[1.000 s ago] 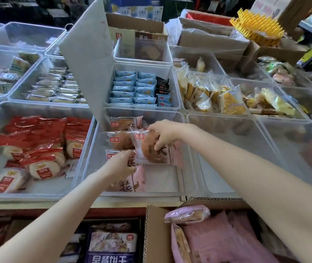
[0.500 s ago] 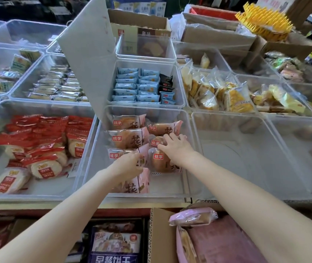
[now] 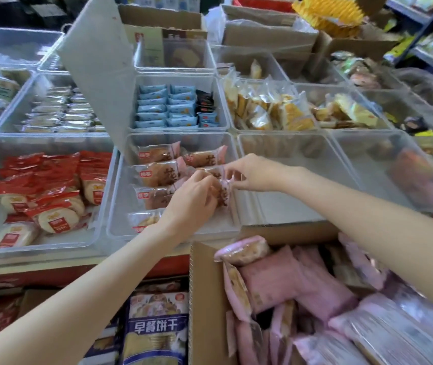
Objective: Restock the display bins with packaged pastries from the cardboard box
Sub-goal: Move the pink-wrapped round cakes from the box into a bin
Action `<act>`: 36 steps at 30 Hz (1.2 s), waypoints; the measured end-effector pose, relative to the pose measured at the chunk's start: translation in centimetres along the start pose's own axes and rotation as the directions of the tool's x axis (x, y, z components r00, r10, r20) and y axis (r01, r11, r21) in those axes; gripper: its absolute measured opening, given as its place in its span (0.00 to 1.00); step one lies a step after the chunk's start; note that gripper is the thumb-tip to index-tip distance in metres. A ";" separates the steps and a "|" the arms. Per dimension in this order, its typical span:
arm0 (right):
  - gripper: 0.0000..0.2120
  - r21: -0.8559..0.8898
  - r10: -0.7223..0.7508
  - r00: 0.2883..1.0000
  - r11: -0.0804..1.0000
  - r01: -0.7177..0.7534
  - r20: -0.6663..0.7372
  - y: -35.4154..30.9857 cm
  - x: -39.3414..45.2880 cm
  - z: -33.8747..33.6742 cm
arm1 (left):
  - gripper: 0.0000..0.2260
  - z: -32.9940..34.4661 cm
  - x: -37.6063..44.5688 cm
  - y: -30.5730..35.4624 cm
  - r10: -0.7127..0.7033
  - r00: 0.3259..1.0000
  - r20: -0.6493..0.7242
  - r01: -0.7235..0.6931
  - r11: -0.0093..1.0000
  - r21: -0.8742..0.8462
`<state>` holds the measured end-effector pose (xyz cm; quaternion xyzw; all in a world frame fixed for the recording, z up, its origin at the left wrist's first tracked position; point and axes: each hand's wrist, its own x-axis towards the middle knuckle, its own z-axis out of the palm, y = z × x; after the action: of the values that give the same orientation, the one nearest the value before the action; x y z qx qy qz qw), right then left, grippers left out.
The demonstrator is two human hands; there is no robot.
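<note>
1. Nearest: the cardboard box [image 3: 205,299] is still well stocked with pink-wrapped pastries [image 3: 284,283].
2. Above it, the left hand [image 3: 191,204] and right hand [image 3: 249,172] meet over the clear display bin [image 3: 120,222]. Both grips pinch one pastry pack [image 3: 222,192] at opposite ends.
3. Step in hand: seating this pack in the bin's second column, beside the placed row [image 3: 157,172].
4. Next move: lay it flat, release, return to the box.
5. Farther bins [image 3: 178,106] hold other snacks.

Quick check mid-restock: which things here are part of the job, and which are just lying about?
In the job:
left hand and right hand, both on a pastry pack
clear bin being filled
cardboard box of pink packs

Lying about:
red-wrapped cakes
blue packets
yellow-wrapped cakes
biscuit bag
</note>
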<state>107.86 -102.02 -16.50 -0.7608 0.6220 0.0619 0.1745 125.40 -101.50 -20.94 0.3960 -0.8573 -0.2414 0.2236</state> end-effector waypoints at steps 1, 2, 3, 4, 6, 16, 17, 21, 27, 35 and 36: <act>0.10 0.020 0.007 0.999 1.000 -0.006 -0.031 0.2 -1.6 -0.7 | 0.09 0.3 0.0 1.1 0.046 0.999 0.007 -0.046 0.999 -0.006; 0.10 0.040 0.015 0.998 0.999 -0.012 -0.053 0.3 -3.3 -1.3 | 0.10 0.6 -0.3 2.4 0.082 0.996 0.025 -0.081 0.997 -0.014; 0.09 0.069 0.026 0.998 0.997 -0.022 -0.060 0.5 -5.0 -1.6 | 0.09 0.9 -0.7 3.6 0.109 0.993 0.055 -0.108 0.994 -0.024; 0.08 0.094 0.039 0.998 0.995 -0.034 -0.051 0.7 -6.8 -1.8 | 0.08 1.3 -1.2 4.8 0.139 0.987 0.086 -0.136 0.990 -0.044; 0.08 0.102 0.065 0.998 0.993 -0.065 0.003 1.1 -10.3 -1.7 | 0.08 2.5 -2.5 7.1 0.190 0.962 0.194 -0.176 0.980 -0.088; 0.18 0.106 0.094 0.817 0.977 -0.186 0.568 0.9 -19.5 8.0 | 0.13 8.5 -6.3 14.0 0.053 0.532 0.845 -0.286 0.951 0.121; 0.20 0.095 0.090 0.806 0.979 -0.179 0.586 0.3 -19.8 9.2 | 0.14 8.7 -6.5 14.0 0.014 0.506 0.862 -0.288 0.945 0.154; 0.11 -0.045 0.024 0.871 0.999 -0.002 0.491 -1.7 -19.9 11.9 | 0.13 8.9 -6.7 11.9 -0.084 0.437 0.895 -0.179 0.967 0.179; 0.09 0.362 -0.027 0.995 0.932 -0.010 0.096 1.3 -18.5 5.4 | 0.18 5.8 -5.2 9.5 -0.035 0.447 0.894 0.141 0.990 -0.031; 0.07 0.934 -0.013 0.999 0.354 0.037 -0.035 4.1 -16.5 -1.2 | 0.29 -0.2 -2.6 8.0 -0.032 0.817 0.576 0.367 0.800 -0.476; 0.07 0.959 -0.004 0.998 0.278 0.056 -0.058 4.0 -16.1 -1.5 | 0.32 -0.9 -2.4 7.9 -0.049 0.840 0.540 0.384 0.756 -0.529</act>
<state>100.32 -88.28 -10.80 -0.5162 0.5238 -0.3440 0.5838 122.84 -95.33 -16.03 0.3248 -0.7034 -0.6267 0.0829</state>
